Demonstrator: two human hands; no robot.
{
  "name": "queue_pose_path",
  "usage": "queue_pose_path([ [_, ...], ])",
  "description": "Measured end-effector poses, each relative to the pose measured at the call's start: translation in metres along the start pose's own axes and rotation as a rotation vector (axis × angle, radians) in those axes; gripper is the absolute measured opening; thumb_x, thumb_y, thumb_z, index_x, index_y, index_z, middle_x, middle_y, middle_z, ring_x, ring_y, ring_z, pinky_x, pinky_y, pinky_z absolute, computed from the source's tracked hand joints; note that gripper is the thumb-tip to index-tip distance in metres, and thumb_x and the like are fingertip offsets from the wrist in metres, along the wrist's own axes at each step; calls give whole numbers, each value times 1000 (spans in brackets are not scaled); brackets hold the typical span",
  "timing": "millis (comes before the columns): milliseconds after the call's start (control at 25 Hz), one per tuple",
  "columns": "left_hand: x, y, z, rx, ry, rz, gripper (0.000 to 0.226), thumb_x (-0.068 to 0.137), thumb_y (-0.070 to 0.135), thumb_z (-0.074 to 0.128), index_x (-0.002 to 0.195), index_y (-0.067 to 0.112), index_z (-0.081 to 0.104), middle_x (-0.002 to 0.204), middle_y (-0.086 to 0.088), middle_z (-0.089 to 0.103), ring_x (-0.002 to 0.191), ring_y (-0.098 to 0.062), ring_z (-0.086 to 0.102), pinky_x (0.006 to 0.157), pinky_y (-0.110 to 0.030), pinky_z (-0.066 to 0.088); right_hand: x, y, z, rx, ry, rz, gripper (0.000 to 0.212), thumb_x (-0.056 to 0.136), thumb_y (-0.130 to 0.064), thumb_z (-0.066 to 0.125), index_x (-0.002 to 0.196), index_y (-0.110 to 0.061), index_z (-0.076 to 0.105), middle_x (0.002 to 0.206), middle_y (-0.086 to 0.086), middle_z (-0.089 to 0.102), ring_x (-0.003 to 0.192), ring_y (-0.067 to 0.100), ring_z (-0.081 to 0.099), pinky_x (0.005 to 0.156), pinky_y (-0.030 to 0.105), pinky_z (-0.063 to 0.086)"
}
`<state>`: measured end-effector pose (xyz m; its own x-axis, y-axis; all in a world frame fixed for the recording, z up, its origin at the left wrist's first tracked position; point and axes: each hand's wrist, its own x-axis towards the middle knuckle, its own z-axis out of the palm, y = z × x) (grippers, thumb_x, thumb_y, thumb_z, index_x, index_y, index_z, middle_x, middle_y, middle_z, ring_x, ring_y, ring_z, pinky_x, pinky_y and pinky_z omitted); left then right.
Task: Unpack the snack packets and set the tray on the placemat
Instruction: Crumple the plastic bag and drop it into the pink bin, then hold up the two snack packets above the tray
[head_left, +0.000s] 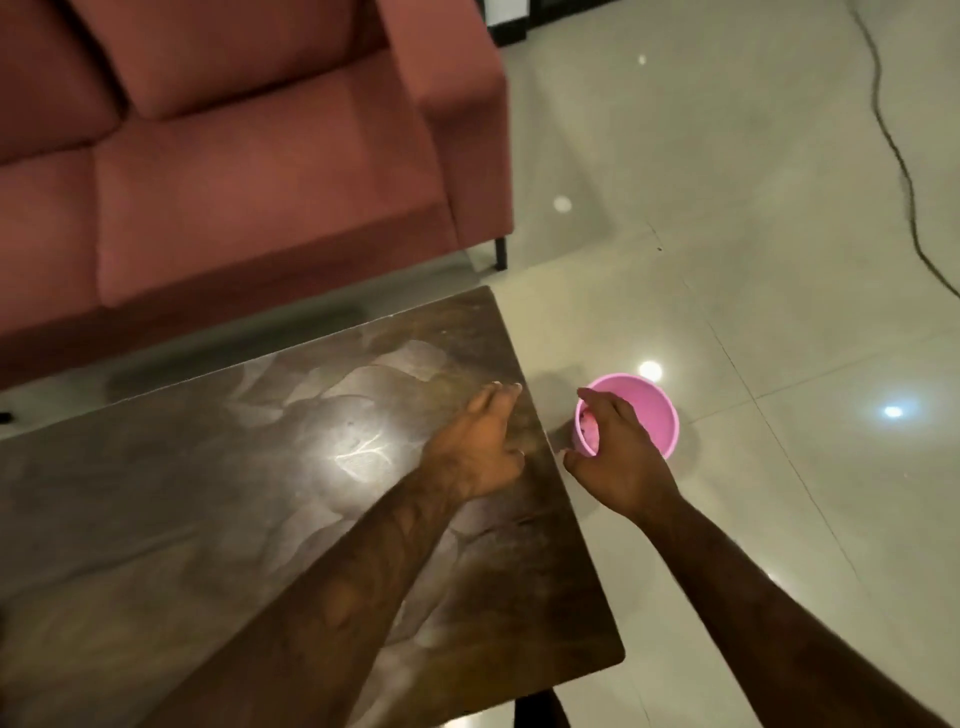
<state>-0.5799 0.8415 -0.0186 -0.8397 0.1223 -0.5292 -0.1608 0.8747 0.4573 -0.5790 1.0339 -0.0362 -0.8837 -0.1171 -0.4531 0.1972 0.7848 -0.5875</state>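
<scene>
Snack packets, tray and placemat are not in view. Left hand (478, 441) lies spread, empty, at the table's (208, 519) right edge; right hand (618, 457) hangs loosely curled, holding nothing, over a pink bucket (657, 415) on the floor (727, 234).

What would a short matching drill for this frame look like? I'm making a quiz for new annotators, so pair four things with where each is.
Things:
1. left hand
2. right hand
3. pink bucket
4. sofa

Places:
A. on the tiled floor beside the table
B. over the bucket's near rim
C. beyond the table's far edge
D. over the table near its right edge

Pairs: 1-D, 2-B, 3-A, 4-C
</scene>
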Motion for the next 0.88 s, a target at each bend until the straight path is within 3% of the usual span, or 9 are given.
queue_pose_path([
  [160, -83, -65, -41, -24, 123, -95, 89, 86, 40, 66, 159, 32, 17, 169, 1, 18, 152, -27, 27, 117, -48, 37, -37, -85, 27, -47, -49, -152, 79, 85, -38, 74, 154, -28, 37, 159, 1, 43, 136, 32, 55, 111, 52, 48],
  [320, -171, -144, -56, -31, 202, -183, 88, 86, 40, 66, 158, 33, 16, 168, 3, 20, 148, -28, 34, 112, -48, 43, -76, -153, 77, -156, -122, -247, 90, 85, -42, 75, 161, -28, 29, 166, 3, 32, 148, 30, 40, 119, 46, 40],
  [640, -349, -324, -46, -156, 309, -378, 88, 84, 39, 66, 158, 29, 19, 168, -2, 19, 147, -30, 33, 113, -49, 40, -182, -285, 243, -293, -238, -377, 89, 84, -42, 73, 160, -34, 27, 165, -2, 30, 148, 25, 41, 117, 48, 43],
  [880, -470, -444, -28, -305, 396, -539, 88, 84, 34, 71, 158, 22, 26, 164, -8, 26, 143, -33, 39, 113, -45, 40, -255, -370, 374, -364, -418, -491, 89, 86, -41, 74, 161, -32, 27, 165, 0, 31, 148, 27, 40, 120, 44, 40],
])
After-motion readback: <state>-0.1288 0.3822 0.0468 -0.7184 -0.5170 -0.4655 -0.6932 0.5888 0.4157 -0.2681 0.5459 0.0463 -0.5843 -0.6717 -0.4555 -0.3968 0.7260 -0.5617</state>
